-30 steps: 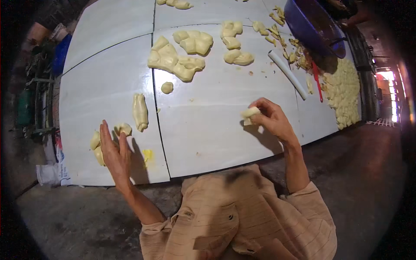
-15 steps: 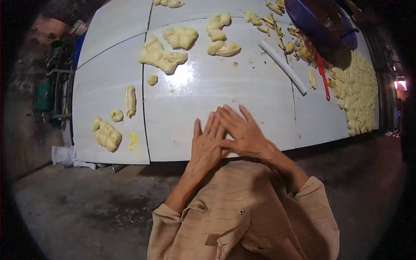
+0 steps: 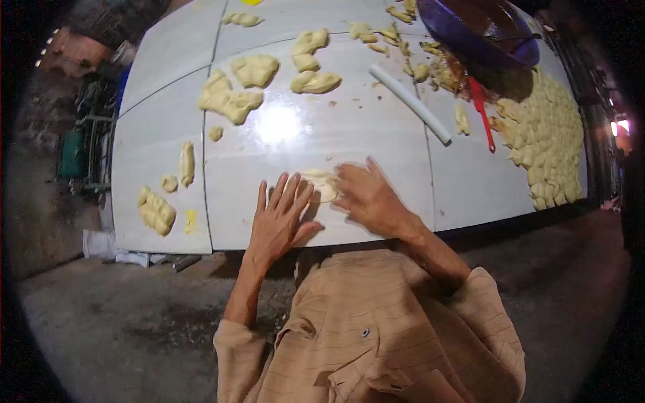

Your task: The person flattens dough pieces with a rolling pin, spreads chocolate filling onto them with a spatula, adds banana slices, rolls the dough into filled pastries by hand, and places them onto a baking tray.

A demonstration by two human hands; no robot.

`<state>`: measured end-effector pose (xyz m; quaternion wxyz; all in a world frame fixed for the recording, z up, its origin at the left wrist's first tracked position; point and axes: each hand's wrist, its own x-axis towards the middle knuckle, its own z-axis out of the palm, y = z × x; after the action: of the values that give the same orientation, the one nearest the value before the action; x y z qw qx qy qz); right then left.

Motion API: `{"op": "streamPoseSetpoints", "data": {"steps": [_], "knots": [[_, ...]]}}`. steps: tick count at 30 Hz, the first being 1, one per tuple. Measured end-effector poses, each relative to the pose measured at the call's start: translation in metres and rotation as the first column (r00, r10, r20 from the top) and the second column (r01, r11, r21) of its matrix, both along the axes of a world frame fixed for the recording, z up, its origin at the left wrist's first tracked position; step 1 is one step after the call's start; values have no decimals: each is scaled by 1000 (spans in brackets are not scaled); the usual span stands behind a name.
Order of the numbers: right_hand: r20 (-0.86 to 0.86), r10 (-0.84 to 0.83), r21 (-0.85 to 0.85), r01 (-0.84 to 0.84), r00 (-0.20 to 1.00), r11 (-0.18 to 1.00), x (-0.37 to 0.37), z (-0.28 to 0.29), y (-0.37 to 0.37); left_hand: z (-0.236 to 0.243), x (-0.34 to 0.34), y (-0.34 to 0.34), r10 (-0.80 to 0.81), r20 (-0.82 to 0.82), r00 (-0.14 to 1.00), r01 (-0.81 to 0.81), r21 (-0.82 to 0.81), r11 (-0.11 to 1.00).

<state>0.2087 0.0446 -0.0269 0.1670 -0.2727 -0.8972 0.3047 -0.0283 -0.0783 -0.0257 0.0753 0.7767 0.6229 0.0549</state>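
Note:
A thin flattened piece of dough (image 3: 325, 187) lies on the white tabletop, between my two hands. My left hand (image 3: 275, 218) rests palm down with its fingers stretched and spread, its fingertips at the dough's left edge. On the other side, my right hand (image 3: 377, 203) is over the dough's right edge, fingers apart and slightly smeared by motion. Part of the dough is hidden under the hands. Farther off lie thick pale dough lumps (image 3: 230, 106), another lump (image 3: 255, 70) and an elongated dough piece (image 3: 316, 82).
A white rolling rod (image 3: 411, 103) lies to the right, beside a red-handled tool (image 3: 481, 111). Many small dough pieces (image 3: 547, 134) cover the table's right end. A purple basin (image 3: 440, 27) with brown contents stands far right. More dough (image 3: 156, 211) sits at left.
My hands, earlier overlapping near the table edge, have moved apart, the left one leftward. A flattened dough piece now shows between them. The view has shifted slightly.

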Motion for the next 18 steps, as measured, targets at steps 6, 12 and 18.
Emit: {"op": "streamPoseSetpoints", "data": {"steps": [6,12,18], "knots": [[-57,-688,580,585,724,567,65,3,105,2,23,-14,122,58,991,-122,-13,992],[25,-642,367,590,767,719,70,-12,112,8,10,-22,110,155,982,-116,26,993],[-38,-91,191,97,995,977,16,20,27,8,23,-31,298,288,910,-384,310,870]]}}
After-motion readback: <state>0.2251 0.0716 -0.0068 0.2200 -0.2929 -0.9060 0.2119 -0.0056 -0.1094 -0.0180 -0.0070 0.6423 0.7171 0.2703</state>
